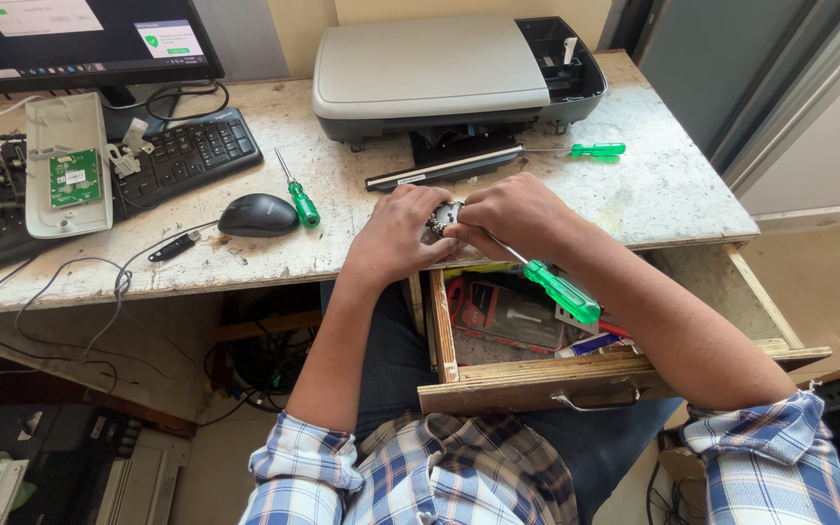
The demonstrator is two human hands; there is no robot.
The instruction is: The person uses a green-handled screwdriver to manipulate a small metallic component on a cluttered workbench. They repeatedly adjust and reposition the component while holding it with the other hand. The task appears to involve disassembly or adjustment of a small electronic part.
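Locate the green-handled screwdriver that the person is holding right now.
In the head view, the green-handled screwdriver is in the right hand, right of centre, its handle slanting down over the open wooden drawer at the desk's front edge.

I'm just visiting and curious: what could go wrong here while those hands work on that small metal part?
The small metal part is held by both hands at the desk edge, above the open drawer; if dropped, it might fall among the clutter. The green-handled screwdriver in the right hand could slip toward the left hand.

Green-handled screwdriver (561,290), black mouse (259,214), grey printer (439,68), blue plaid sleeves (780,447).
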